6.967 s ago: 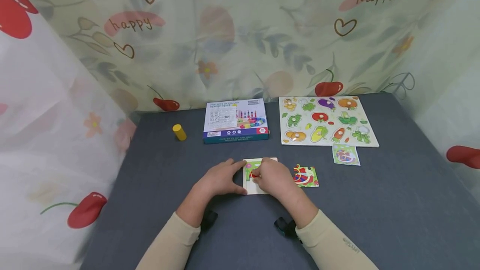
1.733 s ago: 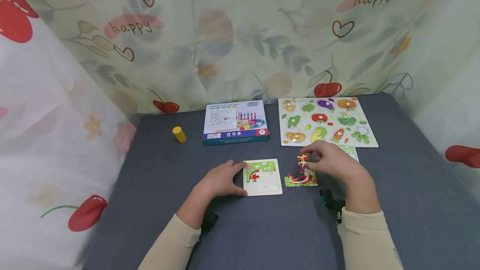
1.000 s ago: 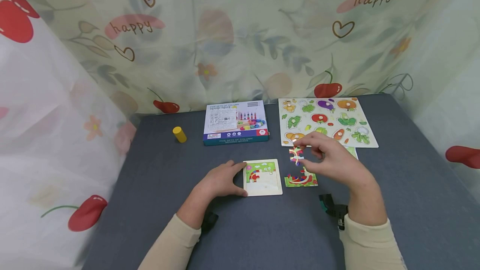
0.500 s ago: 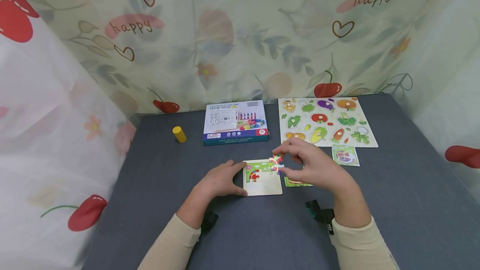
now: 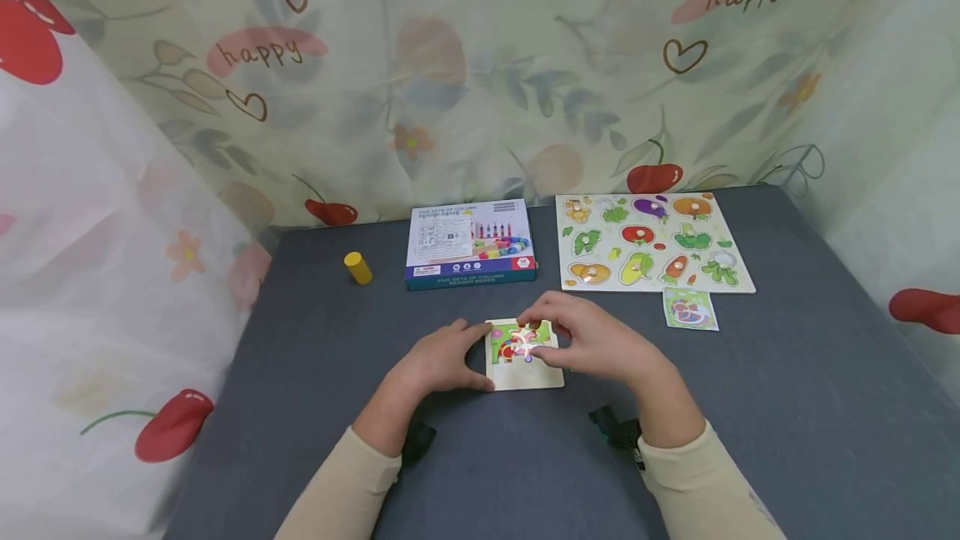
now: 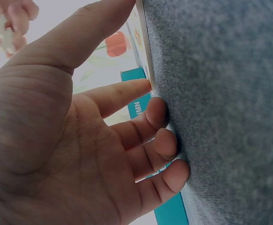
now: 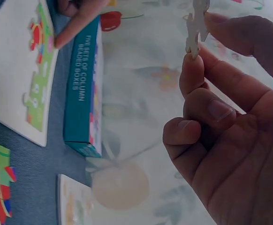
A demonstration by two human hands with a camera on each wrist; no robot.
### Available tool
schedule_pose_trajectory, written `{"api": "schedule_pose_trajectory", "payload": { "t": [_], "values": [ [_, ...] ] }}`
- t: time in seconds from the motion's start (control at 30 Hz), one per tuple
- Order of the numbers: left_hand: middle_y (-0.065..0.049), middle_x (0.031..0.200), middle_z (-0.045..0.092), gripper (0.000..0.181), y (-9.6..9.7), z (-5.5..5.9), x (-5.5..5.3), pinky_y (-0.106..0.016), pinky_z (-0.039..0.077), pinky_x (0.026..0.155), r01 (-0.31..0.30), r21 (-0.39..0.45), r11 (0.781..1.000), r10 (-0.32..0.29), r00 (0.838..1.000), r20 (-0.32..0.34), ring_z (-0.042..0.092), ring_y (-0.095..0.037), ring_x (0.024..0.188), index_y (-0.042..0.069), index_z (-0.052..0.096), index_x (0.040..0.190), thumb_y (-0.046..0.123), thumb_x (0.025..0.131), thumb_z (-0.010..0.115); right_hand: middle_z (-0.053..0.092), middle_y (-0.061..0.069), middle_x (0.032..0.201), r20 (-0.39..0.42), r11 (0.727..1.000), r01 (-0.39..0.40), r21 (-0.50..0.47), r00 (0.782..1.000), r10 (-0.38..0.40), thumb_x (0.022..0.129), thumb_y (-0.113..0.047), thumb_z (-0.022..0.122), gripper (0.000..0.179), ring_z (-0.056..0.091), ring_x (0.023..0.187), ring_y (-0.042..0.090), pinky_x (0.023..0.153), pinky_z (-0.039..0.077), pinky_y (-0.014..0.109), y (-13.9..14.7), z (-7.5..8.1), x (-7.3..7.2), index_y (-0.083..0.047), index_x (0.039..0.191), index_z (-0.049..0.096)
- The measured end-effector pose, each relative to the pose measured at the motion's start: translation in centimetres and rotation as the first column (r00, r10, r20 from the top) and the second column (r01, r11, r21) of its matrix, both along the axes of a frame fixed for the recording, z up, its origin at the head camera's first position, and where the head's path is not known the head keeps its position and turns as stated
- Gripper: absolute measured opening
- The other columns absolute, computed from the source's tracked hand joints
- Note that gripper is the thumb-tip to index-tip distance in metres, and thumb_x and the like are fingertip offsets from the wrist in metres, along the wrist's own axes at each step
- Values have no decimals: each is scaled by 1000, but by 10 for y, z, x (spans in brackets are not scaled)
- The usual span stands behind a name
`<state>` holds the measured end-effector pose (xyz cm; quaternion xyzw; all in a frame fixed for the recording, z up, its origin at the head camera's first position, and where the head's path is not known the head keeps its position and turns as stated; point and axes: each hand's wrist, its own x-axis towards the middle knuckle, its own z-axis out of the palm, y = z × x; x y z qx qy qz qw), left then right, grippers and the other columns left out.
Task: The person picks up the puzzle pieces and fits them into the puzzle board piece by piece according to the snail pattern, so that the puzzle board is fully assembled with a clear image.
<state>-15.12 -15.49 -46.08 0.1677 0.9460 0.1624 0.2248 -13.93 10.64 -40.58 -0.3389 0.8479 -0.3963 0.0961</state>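
Observation:
A small square puzzle tray (image 5: 517,377) lies flat on the dark cloth, with green and red pieces fitted along its top and upper left. At its left side is my left hand (image 5: 442,357), index fingertip and thumb touching the edge, the other fingers loosely bent. My right hand (image 5: 600,344) pinches a jigsaw piece (image 5: 522,342) between thumb and fingers, over the tray's upper middle. In the right wrist view this piece (image 7: 196,28) appears edge-on, above the tray. More joined puzzle pieces (image 7: 0,187) lie to the tray's right, hidden behind the right hand in the head view.
Behind the tray lies a flat bead-set box (image 5: 471,244). A vegetable peg puzzle board (image 5: 603,232) is at the back right, with a small picture card (image 5: 691,311) at its front edge. A yellow cylinder (image 5: 358,267) stands at the left. Printed curtains border the table.
My right hand picked the jigsaw piece from the loose pieces on the right and carried it left over the tray. My left hand stayed at the tray's edge.

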Motion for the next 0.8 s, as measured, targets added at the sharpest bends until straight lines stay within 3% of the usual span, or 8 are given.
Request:
{"api": "schedule_pose_trajectory", "payload": {
  "t": [0.33, 0.8],
  "values": [
    [-11, 137, 55, 93, 0, 0, 0, -52, 49, 97, 3, 2, 1000, -3, 1000, -1, 54, -28, 112, 23, 46, 156, 55, 77, 85, 62, -3, 109, 82, 997, 5, 77, 997, -11, 92, -17, 76, 37, 61, 99, 28, 84, 53, 38, -11, -28, -11, -6, 127, 70],
    [-10, 134, 56, 94, -1, -2, -1, -50, 50, 95, 15, -1, 1000, -15, 1000, -9, 54, -26, 109, 23, 46, 156, 56, 78, 85, 61, -2, 104, 49, 980, 36, 194, 998, -46, 93, -20, 78, 33, 58, 93, 19, 85, 50, 37, -18, -55, -20, -9, 123, 72]
  ]
}}
